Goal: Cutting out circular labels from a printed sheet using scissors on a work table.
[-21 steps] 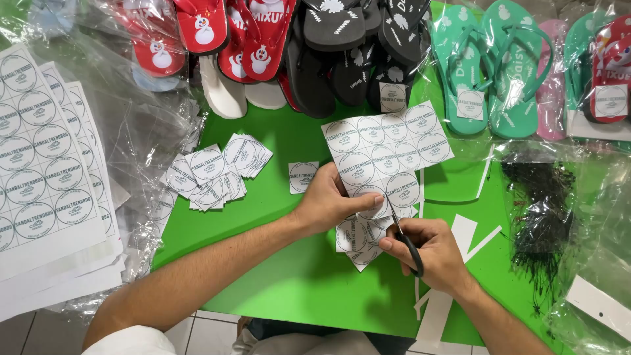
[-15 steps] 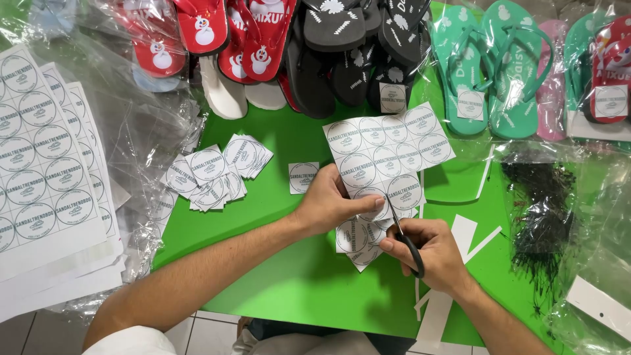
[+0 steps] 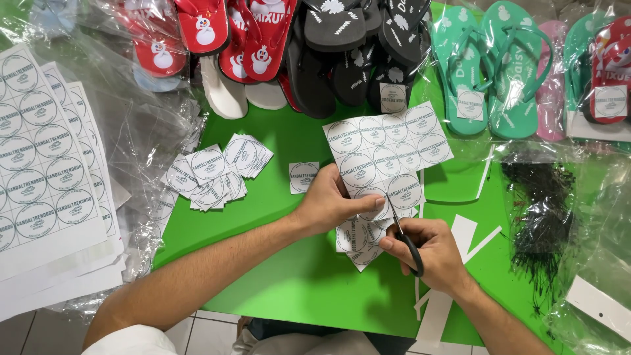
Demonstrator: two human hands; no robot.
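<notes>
On the green counter (image 3: 296, 276), near its middle, the left hand (image 3: 332, 200) pinched a sheet of round labels (image 3: 388, 151) between thumb and fingers, and the sheet stood a little lifted, with some cut parts hanging under it. The right hand (image 3: 430, 253) was closed around black scissors (image 3: 407, 240), and the blades touched the lower edge of the sheet, just beside the left thumb.

At the far edge, clear plastic bags held flip-flops: red ones (image 3: 217, 33) at the left, black ones (image 3: 355, 46) in the middle, and green ones (image 3: 493, 66) at the right (each green pair carried one square label). At the right side, another clear bag held thin black fasteners (image 3: 542, 210). At the left, uncut label sheets (image 3: 46, 177) lay in a pile partly on loose plastic and reached over the counter edge.

A heap of cut labels (image 3: 213, 174) lay left of the hands, and one single label (image 3: 303, 177) lay near the left hand. White paper strips (image 3: 453, 263) lay at the right. Bare green surface stayed open in front of the hands, up to the near edge.
</notes>
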